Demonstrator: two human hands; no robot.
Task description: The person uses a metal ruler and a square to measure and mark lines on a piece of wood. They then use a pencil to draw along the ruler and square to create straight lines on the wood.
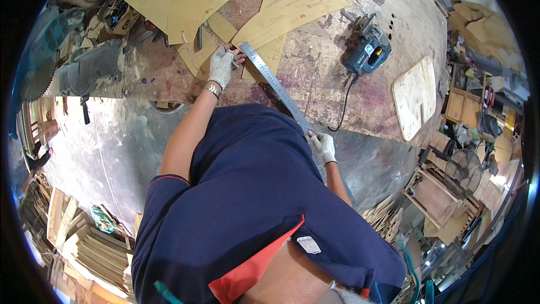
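1. The left hand (221,66), in a grey knit glove, presses its fingers (232,56) flat and spread on the far end of a long steel ruler (275,85), pinning it over thin plywood cut-outs (292,14) on the counter (315,79).
2. The right hand (323,146), also gloved, has its fingers (315,138) closed around the near end of that ruler, at the counter's edge.
3. The ruler runs straight between the two sets of fingers, lying diagonally across the counter. It looks stiff, thin and light, with a smooth face likely to slide on the wood unless pressed down; holding it at both ends, as here, seems the steadiest grip.
4. The cut-outs under and beyond the left fingers look light and slightly flexible, with brittle edges. I count about five curved or straight pieces, overlapping.
5. Well beyond the right fingers sits one blue jigsaw (368,50) with its cord; farther right, one rounded pale board (415,97).
6. Left of the left fingers stands one mitre saw (84,67) with a toothed blade.
7. Counted: one ruler, two gloves, one jigsaw.
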